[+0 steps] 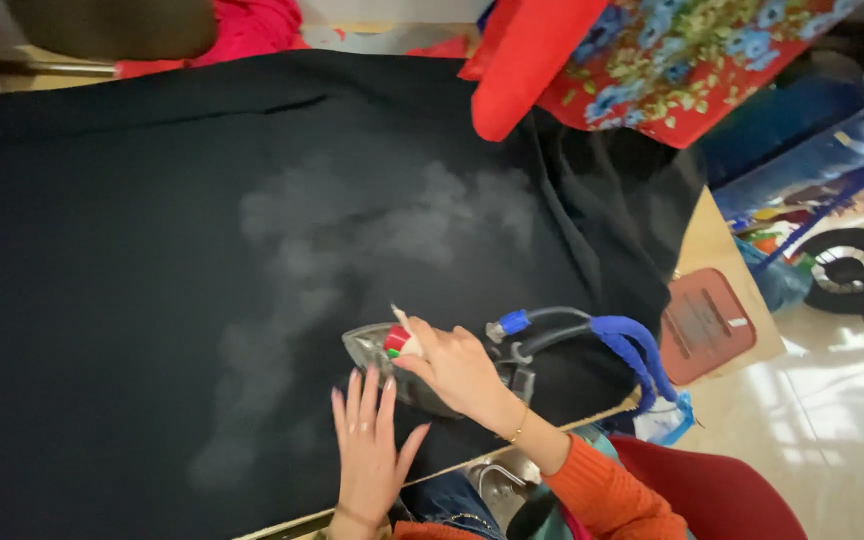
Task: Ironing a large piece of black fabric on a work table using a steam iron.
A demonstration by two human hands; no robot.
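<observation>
Across the counter [722, 235] lies smooth black fabric [132, 250], with pale steam [372, 225] drifting over it. Right hand [457, 365] has its grip closed around the grey steam iron [382, 360] on the cloth; left hand [367, 440] rests flat beside it, fingers spread.

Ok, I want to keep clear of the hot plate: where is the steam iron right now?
In the head view, the steam iron sits low and centre on the black cloth, under the right hand, with the left hand flat beside it.

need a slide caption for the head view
Right hand grips a steam iron on black fabric; left hand lies flat beside it, steam rising.
</observation>
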